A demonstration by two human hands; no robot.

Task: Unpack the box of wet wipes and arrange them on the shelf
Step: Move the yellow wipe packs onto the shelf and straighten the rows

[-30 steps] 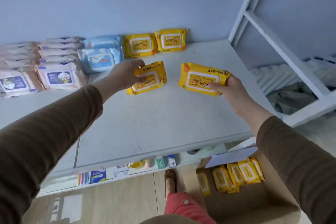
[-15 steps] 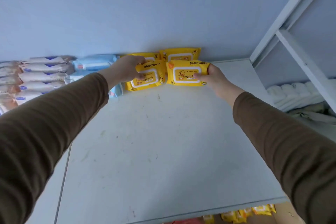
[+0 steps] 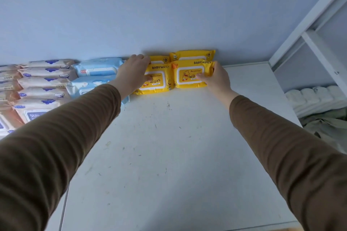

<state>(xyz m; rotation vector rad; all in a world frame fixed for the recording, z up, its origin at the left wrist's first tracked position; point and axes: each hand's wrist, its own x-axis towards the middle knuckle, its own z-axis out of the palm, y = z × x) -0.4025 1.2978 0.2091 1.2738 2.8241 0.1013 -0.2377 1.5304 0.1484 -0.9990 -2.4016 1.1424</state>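
Left hand (image 3: 134, 73) and right hand (image 3: 216, 77) each grip a soft yellow plastic wipes pack (image 3: 156, 80) at the white shelf's (image 3: 178, 146) far end; released unsquared, these leaning packs could slump forward

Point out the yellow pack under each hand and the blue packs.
Left yellow pack (image 3: 156, 80): head view, white lid label.
Right yellow pack (image 3: 187, 75): head view, duck picture.
Blue packs (image 3: 97, 68): head view, upper pack's front.

I wear long brown sleeves on both arms, plain knit fabric that ends at the wrists; my left hand (image 3: 132, 75) and right hand (image 3: 217, 78) are bare
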